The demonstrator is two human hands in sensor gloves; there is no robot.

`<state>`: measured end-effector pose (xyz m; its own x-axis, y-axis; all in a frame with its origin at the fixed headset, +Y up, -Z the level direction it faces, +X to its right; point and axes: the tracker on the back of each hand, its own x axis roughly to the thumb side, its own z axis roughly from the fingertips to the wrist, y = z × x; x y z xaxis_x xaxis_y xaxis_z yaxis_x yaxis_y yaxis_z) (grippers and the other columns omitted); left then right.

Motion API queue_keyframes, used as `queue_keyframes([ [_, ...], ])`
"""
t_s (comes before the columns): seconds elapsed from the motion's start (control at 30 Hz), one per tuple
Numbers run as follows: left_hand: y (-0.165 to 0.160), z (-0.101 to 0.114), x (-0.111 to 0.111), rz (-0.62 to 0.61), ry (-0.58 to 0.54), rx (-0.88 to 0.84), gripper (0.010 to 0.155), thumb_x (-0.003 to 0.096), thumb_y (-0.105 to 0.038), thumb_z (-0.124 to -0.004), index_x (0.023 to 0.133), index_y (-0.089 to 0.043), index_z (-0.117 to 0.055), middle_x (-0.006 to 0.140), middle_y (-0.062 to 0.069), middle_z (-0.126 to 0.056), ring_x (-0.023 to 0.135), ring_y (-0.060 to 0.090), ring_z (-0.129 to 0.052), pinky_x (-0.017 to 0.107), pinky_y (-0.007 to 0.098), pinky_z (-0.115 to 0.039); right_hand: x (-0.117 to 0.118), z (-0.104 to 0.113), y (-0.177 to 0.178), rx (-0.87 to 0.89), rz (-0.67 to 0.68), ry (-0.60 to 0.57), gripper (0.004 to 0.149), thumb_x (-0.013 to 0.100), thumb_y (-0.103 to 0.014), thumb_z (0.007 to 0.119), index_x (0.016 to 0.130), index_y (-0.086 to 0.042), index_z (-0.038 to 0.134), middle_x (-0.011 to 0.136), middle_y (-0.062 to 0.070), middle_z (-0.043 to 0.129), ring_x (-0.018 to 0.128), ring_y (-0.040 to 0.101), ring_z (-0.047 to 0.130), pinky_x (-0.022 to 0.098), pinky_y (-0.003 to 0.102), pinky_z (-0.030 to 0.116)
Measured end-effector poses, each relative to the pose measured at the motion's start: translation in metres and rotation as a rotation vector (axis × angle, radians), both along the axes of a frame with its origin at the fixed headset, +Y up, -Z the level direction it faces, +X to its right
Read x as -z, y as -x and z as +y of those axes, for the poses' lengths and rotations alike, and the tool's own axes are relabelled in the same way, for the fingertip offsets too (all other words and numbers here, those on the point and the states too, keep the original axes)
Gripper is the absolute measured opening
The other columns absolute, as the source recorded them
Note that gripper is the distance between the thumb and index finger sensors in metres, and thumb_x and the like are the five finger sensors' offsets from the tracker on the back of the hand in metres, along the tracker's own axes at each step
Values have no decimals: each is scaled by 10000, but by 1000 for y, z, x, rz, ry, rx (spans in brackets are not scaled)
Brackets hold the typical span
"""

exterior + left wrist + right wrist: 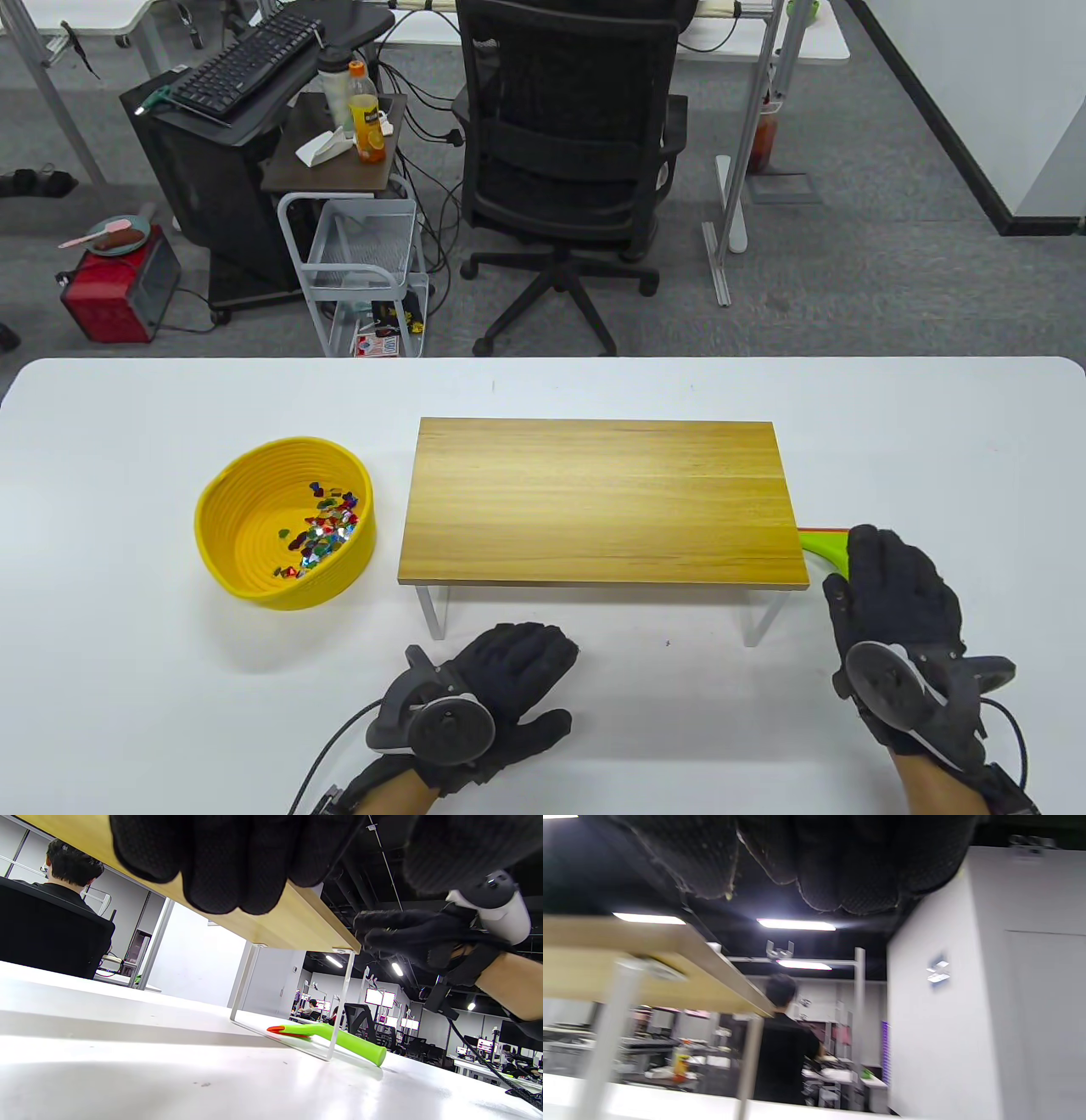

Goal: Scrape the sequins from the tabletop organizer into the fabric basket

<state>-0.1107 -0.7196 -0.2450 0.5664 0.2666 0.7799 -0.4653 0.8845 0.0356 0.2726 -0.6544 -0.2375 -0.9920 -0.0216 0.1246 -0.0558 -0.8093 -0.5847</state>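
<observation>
Judging by the bare organizer (pixel 602 501) top, job looks approx done: sequins (pixel 327 531) sit in yellow basket (pixel 246 586). Green scraper (pixel 339 1037) lies on table (pixel 127 679). Both hands empty, left hand (pixel 501 679) & right hand (pixel 899 603) fingers loosely spread.

Black-gloved hands (pixel 509 679) wear round grey trackers (pixel 450 726)

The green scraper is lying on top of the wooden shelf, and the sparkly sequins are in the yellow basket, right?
Not quite. The green scraper lies on the white table, its red blade poking under the wooden shelf by its right end, not on top; the left wrist view shows this. The sequins are indeed in the yellow basket.
</observation>
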Motion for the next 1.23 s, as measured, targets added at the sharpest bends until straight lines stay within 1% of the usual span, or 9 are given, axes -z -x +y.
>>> queue_keyframes([
  [0.13, -2, 0, -1, 3, -10, 10, 725, 417, -638, -776, 962, -166, -692, 989, 138, -803, 856, 380, -859, 665, 587, -712, -15, 0, 29, -64, 166, -48, 588, 602, -434, 749, 1081, -129, 594, 1084, 192, 693, 941, 469, 748, 696, 588, 664],
  [0.23, -3, 0, -2, 5, -16, 12, 727, 416, -639, -775, 962, -167, -692, 990, 137, -801, 856, 379, -859, 667, 588, -709, -23, -5, 51, -85, 301, -44, 599, 597, -481, 743, 1074, -143, 612, 1081, 176, 708, 948, 458, 751, 707, 584, 659],
  [0.27, -3, 0, -2, 4, -18, 13, 727, 416, -640, -775, 963, -169, -691, 991, 137, -800, 858, 380, -857, 668, 588, -708, -25, -7, 58, -89, 322, -40, 607, 595, -501, 742, 1071, -145, 619, 1078, 175, 713, 946, 458, 754, 705, 584, 661],
  [0.4, -3, -1, -3, 8, -28, 19, 731, 415, -644, -774, 962, -165, -692, 983, 149, -809, 845, 393, -871, 659, 593, -719, -30, -17, 83, -156, 372, -25, 716, 563, -647, 722, 1071, -151, 624, 1072, 176, 731, 933, 455, 780, 698, 579, 679],
  [0.57, -3, 0, -4, 13, -41, 20, 730, 414, -646, -774, 960, -168, -695, 980, 152, -812, 844, 396, -875, 658, 597, -721, -33, -28, 103, -132, 465, 10, 764, 533, -715, 710, 1058, -164, 646, 1059, 155, 767, 905, 457, 834, 666, 567, 740],
  [0.73, -3, -1, -4, 8, -37, 21, 729, 416, -646, -775, 964, -174, -690, 995, 143, -797, 864, 389, -858, 673, 600, -700, -28, -37, 111, -87, 529, 58, 787, 521, -745, 692, 1054, -167, 645, 1046, 147, 789, 865, 459, 889, 606, 545, 812],
  [0.87, -3, -1, -5, 4, -41, 29, 728, 417, -645, -776, 966, -176, -690, 1001, 139, -793, 872, 388, -851, 682, 605, -683, -22, -45, 113, -58, 558, 100, 797, 519, -752, 678, 1053, -161, 644, 1041, 150, 794, 864, 454, 889, 598, 539, 817],
  [1.23, -3, -2, -5, -1, -31, 37, 725, 417, -647, -775, 964, -178, -693, 1005, 133, -788, 878, 384, -847, 692, 608, -668, -11, -54, 112, -38, 555, 157, 785, 528, -736, 678, 1053, -155, 640, 1030, 145, 809, 876, 426, 884, 606, 526, 809],
])
